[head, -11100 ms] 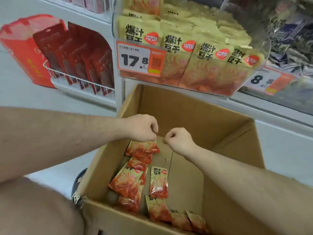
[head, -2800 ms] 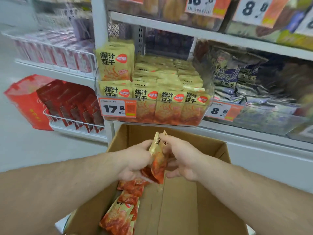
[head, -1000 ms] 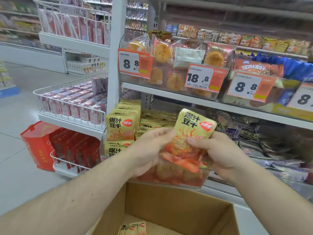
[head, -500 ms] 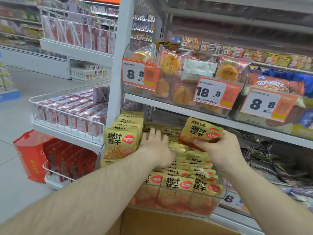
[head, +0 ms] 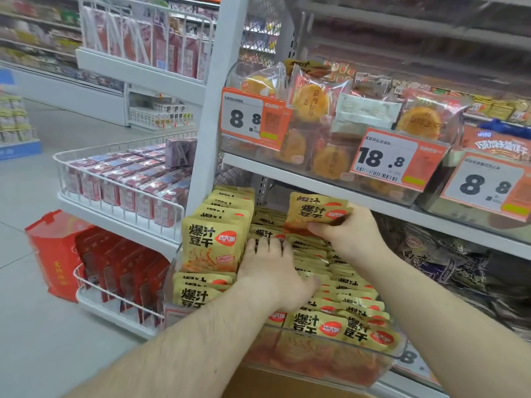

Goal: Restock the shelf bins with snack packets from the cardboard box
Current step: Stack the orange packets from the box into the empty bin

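Head view: a yellow snack packet (head: 316, 211), printed face up and long axis running left to right, is pinched by the right hand (head: 349, 234) above the clear bin's (head: 330, 360) back rows. The left hand (head: 273, 275) presses flat, fingers straight, on stacked packets (head: 342, 285) mid-bin.

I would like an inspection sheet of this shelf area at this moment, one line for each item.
Surface: grey shelf carrying a clear bin.
Job's things: yellow snack packets fill the bin in rows; one taller stack stands at its left.
Clutter: nothing seen.
Grippers: left hand presses flat on the rows; right hand pinches a small bunch of packets above them.
Cables: nothing seen.
Surroundings: price tags, pastry packs above, wire basket and red bags to the left.
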A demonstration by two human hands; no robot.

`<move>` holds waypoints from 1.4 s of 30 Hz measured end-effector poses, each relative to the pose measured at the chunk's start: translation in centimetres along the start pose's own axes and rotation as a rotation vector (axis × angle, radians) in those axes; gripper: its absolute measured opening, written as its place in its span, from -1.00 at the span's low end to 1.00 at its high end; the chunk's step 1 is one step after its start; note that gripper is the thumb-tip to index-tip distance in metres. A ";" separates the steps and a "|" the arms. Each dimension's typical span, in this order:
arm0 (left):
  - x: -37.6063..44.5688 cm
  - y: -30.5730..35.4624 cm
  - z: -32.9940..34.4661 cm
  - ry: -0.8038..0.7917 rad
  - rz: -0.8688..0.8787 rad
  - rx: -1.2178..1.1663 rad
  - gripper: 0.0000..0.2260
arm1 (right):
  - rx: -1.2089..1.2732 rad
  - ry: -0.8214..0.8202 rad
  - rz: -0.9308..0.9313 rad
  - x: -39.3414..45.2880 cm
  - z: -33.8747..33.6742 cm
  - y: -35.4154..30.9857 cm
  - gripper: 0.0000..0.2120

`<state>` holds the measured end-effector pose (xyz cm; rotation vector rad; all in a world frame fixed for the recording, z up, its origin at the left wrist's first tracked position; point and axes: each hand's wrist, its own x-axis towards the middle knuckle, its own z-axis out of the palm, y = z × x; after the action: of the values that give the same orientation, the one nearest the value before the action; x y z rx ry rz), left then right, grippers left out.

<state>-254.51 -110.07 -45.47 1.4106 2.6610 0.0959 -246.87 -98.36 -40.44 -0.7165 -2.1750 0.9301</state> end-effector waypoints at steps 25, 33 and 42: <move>-0.1 0.0 0.7 0.077 0.009 -0.044 -0.21 | -0.274 -0.226 0.261 4.0 6.7 -0.1 -0.63; -0.1 0.0 0.6 0.061 0.008 -0.039 -0.21 | -0.405 -0.249 0.243 4.2 6.9 -0.6 -0.56; 0.2 0.0 0.7 0.056 -0.002 -0.034 -0.19 | -0.422 -0.220 0.268 4.0 7.1 -0.6 -0.58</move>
<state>-254.49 -109.90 -46.18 1.4158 2.6919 0.1827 -254.76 -98.87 -42.35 -1.1775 -2.5498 0.7070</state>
